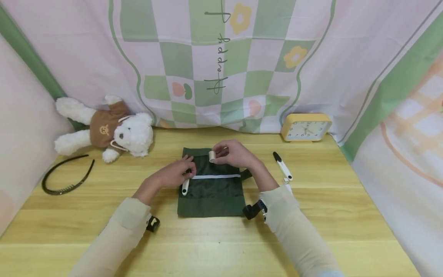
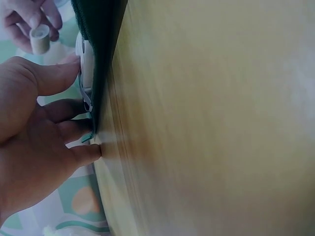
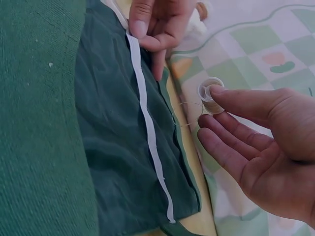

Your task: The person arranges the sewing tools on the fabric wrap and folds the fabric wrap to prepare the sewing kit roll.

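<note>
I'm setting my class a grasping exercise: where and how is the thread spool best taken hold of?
Pinch the spool by its round outer wall, probably with the right hand coming from the person's right. It is a short cylinder, which suits a pinch across its width. A thin thread loops out toward the green fabric, so approaching from the right may leave that loop free.

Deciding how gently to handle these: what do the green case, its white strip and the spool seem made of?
Green case: probably woven fabric; matte and ribbed on one panel, smooth, wrinkled and slightly shiny inside.
White strip: likely textile, elastic or ribbon; flat, matte and wavy.
Spool: perhaps plastic; pale, with a smooth, crisp round rim.
</note>
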The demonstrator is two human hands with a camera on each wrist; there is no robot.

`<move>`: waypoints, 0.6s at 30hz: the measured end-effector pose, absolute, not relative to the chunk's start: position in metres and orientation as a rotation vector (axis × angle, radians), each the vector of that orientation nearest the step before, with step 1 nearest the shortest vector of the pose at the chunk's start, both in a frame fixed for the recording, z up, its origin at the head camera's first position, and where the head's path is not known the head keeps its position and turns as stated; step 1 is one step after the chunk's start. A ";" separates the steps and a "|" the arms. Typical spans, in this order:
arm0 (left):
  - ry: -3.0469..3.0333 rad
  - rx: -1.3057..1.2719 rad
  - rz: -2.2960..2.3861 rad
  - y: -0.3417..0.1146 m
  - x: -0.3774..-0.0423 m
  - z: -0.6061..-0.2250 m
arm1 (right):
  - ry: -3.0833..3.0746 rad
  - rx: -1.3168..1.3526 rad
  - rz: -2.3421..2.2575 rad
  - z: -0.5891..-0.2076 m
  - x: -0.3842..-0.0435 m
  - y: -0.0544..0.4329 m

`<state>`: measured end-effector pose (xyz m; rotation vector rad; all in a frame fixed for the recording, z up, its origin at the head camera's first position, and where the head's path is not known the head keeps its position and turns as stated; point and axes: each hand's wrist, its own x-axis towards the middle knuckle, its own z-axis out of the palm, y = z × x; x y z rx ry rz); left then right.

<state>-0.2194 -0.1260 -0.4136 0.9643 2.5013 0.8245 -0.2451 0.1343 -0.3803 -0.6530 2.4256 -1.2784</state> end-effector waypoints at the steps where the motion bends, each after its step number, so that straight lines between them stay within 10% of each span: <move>1: 2.502 0.962 0.820 -0.126 -0.219 -0.413 | 2.427 -0.652 -1.271 -0.381 -0.245 0.133; 18: 2.491 0.951 0.821 -0.126 -0.219 -0.411 | 2.359 -0.744 -1.131 -0.388 -0.245 0.113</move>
